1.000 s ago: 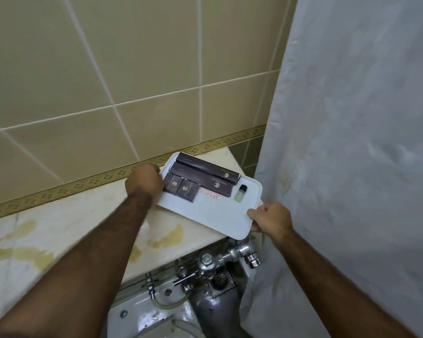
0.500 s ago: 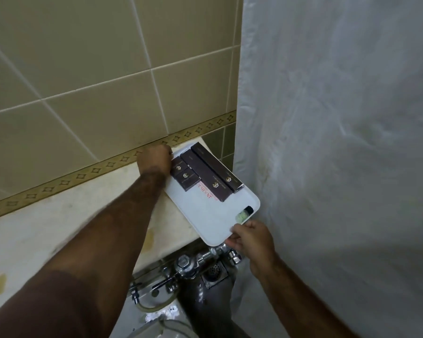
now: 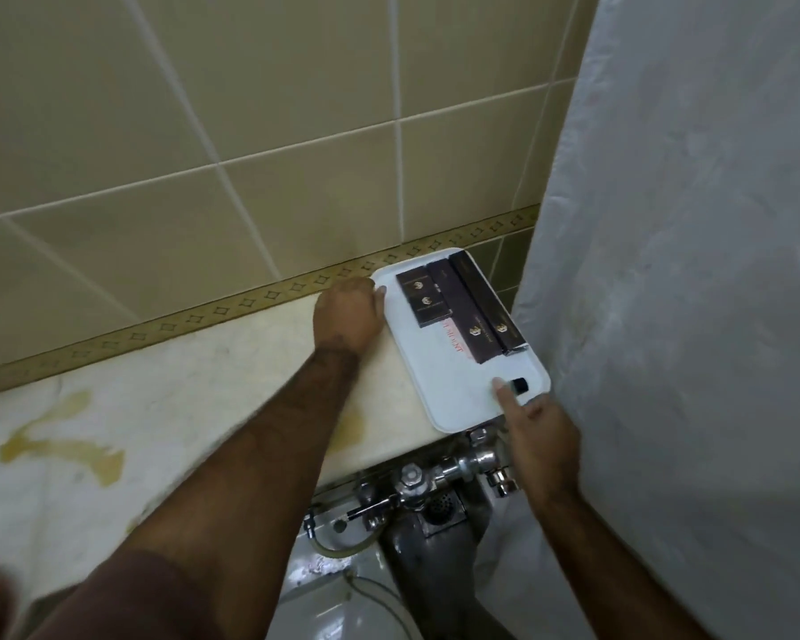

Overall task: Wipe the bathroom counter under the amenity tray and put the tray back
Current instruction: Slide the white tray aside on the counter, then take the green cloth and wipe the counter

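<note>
The white amenity tray (image 3: 458, 399) lies at the right end of the marble counter (image 3: 181, 399), its long side running from the wall to the front edge. It carries several dark boxes (image 3: 463, 311) and a small bottle with a black cap (image 3: 519, 384). My left hand (image 3: 347, 316) grips the tray's left rim near the wall. My right hand (image 3: 539, 431) holds the near right corner, with the thumb on top beside the bottle. The near corner of the tray overhangs the counter edge slightly.
Yellow stains (image 3: 61, 441) mark the counter to the left. A white shower curtain (image 3: 689, 316) hangs right against the tray. The tiled wall (image 3: 250, 131) stands behind. Chrome flush pipework (image 3: 435, 478) and a toilet sit below the counter's front edge.
The tray has been turned from lying along the wall to pointing away from it, and slid toward the curtain. My right thumb has moved onto the tray beside the bottle.
</note>
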Action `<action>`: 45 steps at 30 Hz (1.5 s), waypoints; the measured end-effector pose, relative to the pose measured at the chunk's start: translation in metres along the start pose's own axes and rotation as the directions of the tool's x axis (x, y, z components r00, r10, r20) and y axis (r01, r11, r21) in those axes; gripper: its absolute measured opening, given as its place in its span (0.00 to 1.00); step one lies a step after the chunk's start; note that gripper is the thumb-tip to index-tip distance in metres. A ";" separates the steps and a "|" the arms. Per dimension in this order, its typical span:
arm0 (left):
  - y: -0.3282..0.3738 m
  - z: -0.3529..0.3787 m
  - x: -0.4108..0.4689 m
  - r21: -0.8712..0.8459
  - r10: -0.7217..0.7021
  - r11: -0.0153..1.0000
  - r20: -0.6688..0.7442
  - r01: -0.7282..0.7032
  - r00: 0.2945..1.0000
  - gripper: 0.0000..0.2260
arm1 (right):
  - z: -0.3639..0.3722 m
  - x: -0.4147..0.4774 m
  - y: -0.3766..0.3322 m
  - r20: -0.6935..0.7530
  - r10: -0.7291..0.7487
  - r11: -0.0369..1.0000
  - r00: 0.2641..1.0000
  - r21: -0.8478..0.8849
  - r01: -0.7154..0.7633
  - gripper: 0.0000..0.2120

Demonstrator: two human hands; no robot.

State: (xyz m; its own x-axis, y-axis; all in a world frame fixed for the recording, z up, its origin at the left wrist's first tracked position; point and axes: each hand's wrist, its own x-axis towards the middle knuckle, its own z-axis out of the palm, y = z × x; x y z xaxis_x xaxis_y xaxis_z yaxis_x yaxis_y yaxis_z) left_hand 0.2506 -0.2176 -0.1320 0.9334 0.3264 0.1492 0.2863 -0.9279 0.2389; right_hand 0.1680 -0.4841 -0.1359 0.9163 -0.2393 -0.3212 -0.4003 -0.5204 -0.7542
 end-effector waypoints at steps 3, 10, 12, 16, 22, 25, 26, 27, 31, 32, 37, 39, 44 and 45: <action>-0.025 -0.009 -0.023 0.010 0.067 0.998 0.011 -0.067 0.998 0.24 | 0.002 0.003 -0.026 -0.052 -0.415 0.871 0.908 -0.310 0.380 0.23; -0.102 -0.059 -0.073 0.093 0.105 0.991 -0.061 -0.099 0.993 0.32 | 0.067 0.007 -0.116 0.505 -0.629 0.269 0.592 -0.573 0.774 0.42; -0.135 -0.081 -0.089 0.117 0.068 0.992 -0.094 -0.057 0.993 0.33 | 0.090 -0.013 -0.139 0.530 -0.652 0.199 0.542 -0.571 0.797 0.45; -0.205 -0.124 -0.132 0.165 -0.115 0.975 -0.179 0.145 0.977 0.34 | 0.146 -0.072 -0.171 0.568 -0.694 0.127 0.443 -0.509 0.852 0.48; -0.317 -0.175 -0.226 0.182 -0.461 0.857 -0.149 0.482 0.875 0.38 | 0.231 -0.183 -0.196 0.676 -0.709 -0.041 0.201 -0.323 0.945 0.48; -0.365 -0.194 -0.271 0.183 -0.568 0.789 -0.148 0.587 0.810 0.39 | 0.267 -0.235 -0.199 0.739 -0.667 -0.093 0.094 -0.207 0.974 0.46; -0.379 -0.199 -0.286 0.165 -0.599 0.769 -0.153 0.618 0.786 0.38 | 0.278 -0.254 -0.201 0.770 -0.634 -0.097 0.072 -0.171 0.981 0.45; -0.389 -0.203 -0.301 0.138 -0.624 0.752 -0.163 0.644 0.764 0.37 | 0.289 -0.271 -0.201 0.801 -0.596 -0.088 0.056 -0.134 0.987 0.44; -0.412 -0.208 -0.344 0.084 -0.699 0.698 -0.141 0.712 0.701 0.27 | 0.319 -0.337 -0.196 0.886 -0.462 0.002 0.044 -0.048 0.999 0.25; -0.415 -0.207 -0.351 0.088 -0.732 0.669 -0.093 0.738 0.675 0.26 | 0.324 -0.350 -0.193 0.902 -0.423 0.039 0.084 -0.075 0.996 0.23; -0.422 -0.185 -0.374 0.114 -0.853 0.522 0.089 0.845 0.515 0.27 | 0.336 -0.391 -0.177 0.912 -0.339 -0.002 0.233 -0.249 0.969 0.13; -0.421 -0.177 -0.374 0.068 -0.869 0.491 0.099 0.868 0.484 0.27 | 0.340 -0.398 -0.172 0.896 -0.344 0.023 0.281 -0.291 0.956 0.08; -0.412 -0.185 -0.363 -0.261 -0.908 0.354 0.137 0.898 0.397 0.10 | 0.334 -0.398 -0.172 0.850 -0.334 0.339 0.407 -0.295 0.893 0.07; -0.406 -0.192 -0.362 -0.372 -0.912 0.320 0.126 0.871 0.389 0.07 | 0.331 -0.396 -0.175 0.834 -0.348 0.442 0.429 -0.258 0.859 0.08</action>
State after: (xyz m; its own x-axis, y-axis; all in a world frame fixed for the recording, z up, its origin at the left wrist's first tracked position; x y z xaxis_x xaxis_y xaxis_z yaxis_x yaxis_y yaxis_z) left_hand -0.2447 0.0758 -0.0991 0.1295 0.9510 -0.2808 0.8241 0.0542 0.5638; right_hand -0.1199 -0.0267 -0.0661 0.5434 0.7616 -0.3531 0.6068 -0.6470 -0.4617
